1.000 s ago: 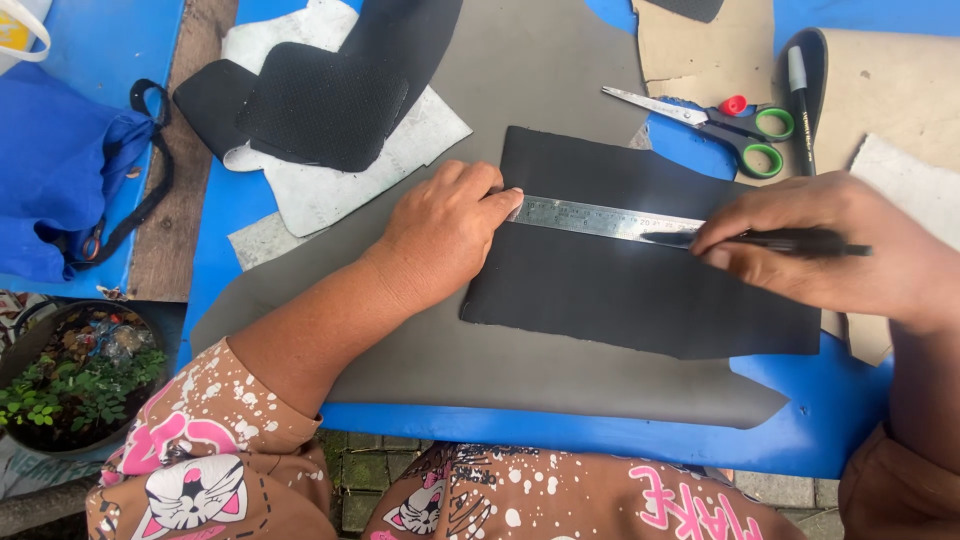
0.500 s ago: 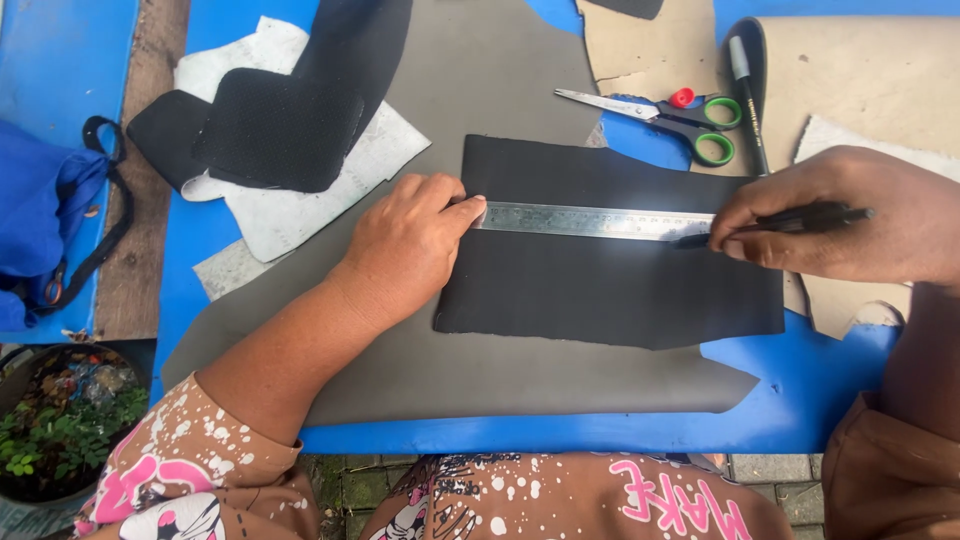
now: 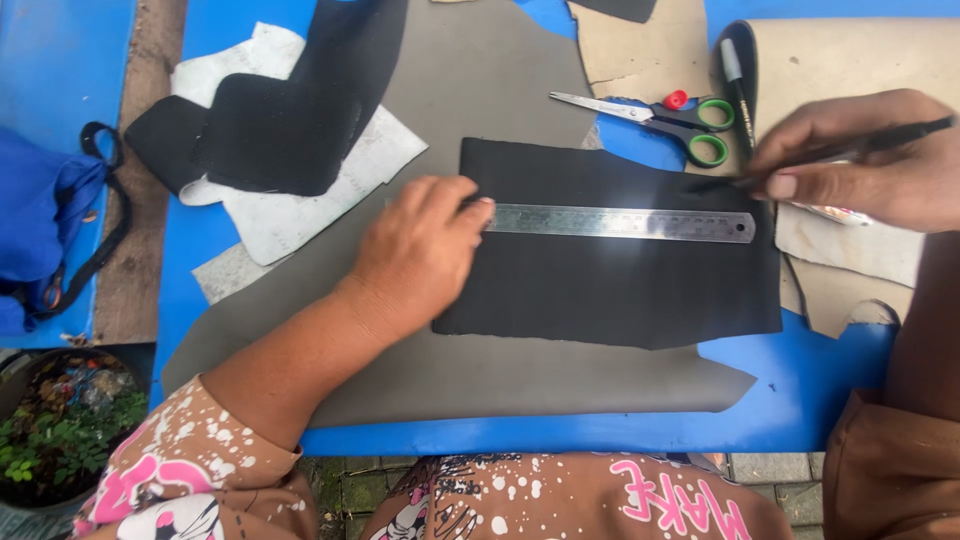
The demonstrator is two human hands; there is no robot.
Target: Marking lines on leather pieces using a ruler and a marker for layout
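Here the steel ruler (image 3: 620, 223) lies flat across the upper part of the black sheet (image 3: 610, 280), and everything else sits around that ruler. The left hand (image 3: 420, 250) presses down on its left end, fingers spread flat and holding nothing. The right hand (image 3: 870, 160), just past the ruler's right end, is closed in a pinch around a thin dark pen (image 3: 850, 148) whose tip points at the sheet's edge above the ruler. The scissors (image 3: 665, 118) rest on the table (image 3: 800, 390) above the ruler, out of the way. To my eye, a clean line needs firm downward weight from the left hand so the ruler cannot pivot, and the pen kept snug against the ruler's upper edge, drawn in one even stroke.
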